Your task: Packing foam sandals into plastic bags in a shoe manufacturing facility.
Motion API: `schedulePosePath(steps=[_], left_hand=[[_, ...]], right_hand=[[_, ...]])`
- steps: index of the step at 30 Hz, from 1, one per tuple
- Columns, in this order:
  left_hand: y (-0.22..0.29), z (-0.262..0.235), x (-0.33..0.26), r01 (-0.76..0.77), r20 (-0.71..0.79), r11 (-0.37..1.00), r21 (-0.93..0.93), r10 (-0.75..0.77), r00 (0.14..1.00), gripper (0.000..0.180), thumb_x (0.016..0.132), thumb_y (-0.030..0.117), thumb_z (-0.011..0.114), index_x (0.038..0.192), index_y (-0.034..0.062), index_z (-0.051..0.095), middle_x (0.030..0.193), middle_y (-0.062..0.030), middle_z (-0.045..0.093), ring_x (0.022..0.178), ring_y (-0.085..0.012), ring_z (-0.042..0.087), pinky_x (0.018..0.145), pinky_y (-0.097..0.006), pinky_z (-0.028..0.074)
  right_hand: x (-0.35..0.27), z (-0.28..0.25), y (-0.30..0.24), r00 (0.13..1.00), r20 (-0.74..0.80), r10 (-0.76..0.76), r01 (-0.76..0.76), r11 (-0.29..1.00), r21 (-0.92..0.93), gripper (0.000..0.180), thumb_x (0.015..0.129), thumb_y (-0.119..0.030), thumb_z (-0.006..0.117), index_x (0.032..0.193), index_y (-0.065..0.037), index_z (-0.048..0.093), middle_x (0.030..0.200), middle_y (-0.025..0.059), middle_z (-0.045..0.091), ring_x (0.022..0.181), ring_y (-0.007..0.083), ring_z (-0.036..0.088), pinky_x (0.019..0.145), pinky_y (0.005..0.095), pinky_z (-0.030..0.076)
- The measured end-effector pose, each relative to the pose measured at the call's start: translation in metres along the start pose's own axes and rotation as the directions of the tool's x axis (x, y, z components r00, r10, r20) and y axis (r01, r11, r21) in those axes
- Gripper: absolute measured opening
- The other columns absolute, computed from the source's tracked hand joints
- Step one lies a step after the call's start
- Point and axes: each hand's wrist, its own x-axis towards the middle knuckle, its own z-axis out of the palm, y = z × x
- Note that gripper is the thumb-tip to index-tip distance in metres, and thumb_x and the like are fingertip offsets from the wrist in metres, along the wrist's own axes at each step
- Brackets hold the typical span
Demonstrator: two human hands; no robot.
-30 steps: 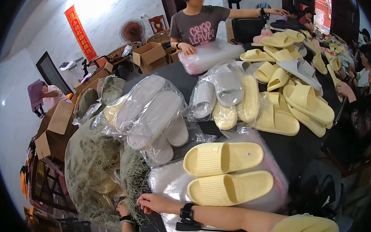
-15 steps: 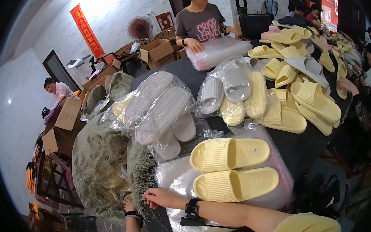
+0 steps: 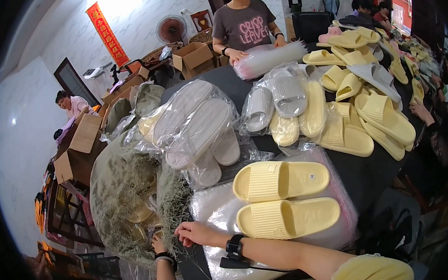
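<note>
My left hand (image 3: 160, 243) is at the lower edge of a large green sack (image 3: 115, 172) with a frayed, stringy rim; its fingertips are partly hidden there. Inside the sack's mouth, yellowish things in clear plastic (image 3: 140, 215) show. My right hand (image 3: 196, 233) is closed, fingers curled, beside the frayed strands (image 3: 172, 199); whether anything is in it is hidden. Right of it, a pair of yellow slippers (image 3: 308, 218) lies side by side, soles down, on a stack of clear plastic bags (image 3: 223, 260). Neither hand touches the slippers.
Bagged grey slippers (image 3: 197, 126) lie beyond the sack, with more bagged slippers (image 3: 288, 97) at centre. Loose yellow slippers (image 3: 384, 120) heap up on the right. Across the dark table, a person (image 3: 245, 26) handles clear bags (image 3: 270, 60). Cardboard boxes (image 3: 83, 141) stand left.
The view has shifted slightly. My hands stay near the sack's edge with little movement. The person opposite has brought the second hand down onto the clear bags.
</note>
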Motion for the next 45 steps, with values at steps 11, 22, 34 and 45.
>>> schedulePosePath(steps=[11,22,34,45], left_hand=[[-0.059,-0.007,0.007,-0.292,-0.048,0.956,-0.041,0.290,0.956,0.056,0.081,0.025,0.054,0.126,0.0006,0.033,0.124,-0.0255,0.039,0.106,-0.0433,0.044,0.090,-0.041,0.039],[0.006,0.006,0.020,0.134,-0.033,0.502,-0.855,-0.309,0.951,0.047,0.085,0.022,0.040,0.119,-0.0093,0.039,0.118,-0.0305,0.047,0.108,-0.0420,0.045,0.093,-0.040,0.034],[-0.002,-0.031,-0.009,-0.076,-0.074,0.983,-0.166,0.065,0.995,0.027,0.077,0.019,0.054,0.088,-0.0047,0.057,0.090,-0.0276,0.060,0.086,-0.0424,0.057,0.073,-0.046,0.047],[0.007,-0.109,-0.063,-0.244,-0.106,0.956,-0.161,0.229,0.968,0.026,0.062,0.028,0.065,0.074,0.0049,0.061,0.079,-0.0185,0.062,0.078,-0.0362,0.059,0.070,-0.043,0.046]], right_hand=[[0.002,0.014,-0.001,0.999,0.048,0.019,-0.021,0.999,0.040,0.023,0.094,-0.018,0.041,0.103,0.000,0.052,0.079,0.0020,0.057,0.066,0.0071,0.057,0.059,0.0198,0.048],[-0.002,-0.010,-0.001,1.000,-0.006,0.003,-0.002,0.998,0.063,0.022,0.094,-0.017,0.041,0.103,0.000,0.051,0.078,0.0027,0.057,0.064,0.0075,0.056,0.059,0.0197,0.047],[-0.001,-0.006,0.001,1.000,0.013,0.012,-0.012,0.999,0.049,0.024,0.094,-0.019,0.040,0.105,0.000,0.051,0.080,0.0036,0.057,0.065,0.0076,0.057,0.060,0.0200,0.048],[-0.001,0.001,0.002,1.000,0.026,-0.011,0.009,0.997,0.081,0.022,0.094,-0.018,0.041,0.103,0.000,0.052,0.080,0.0025,0.057,0.065,0.0073,0.057,0.060,0.0199,0.048]])
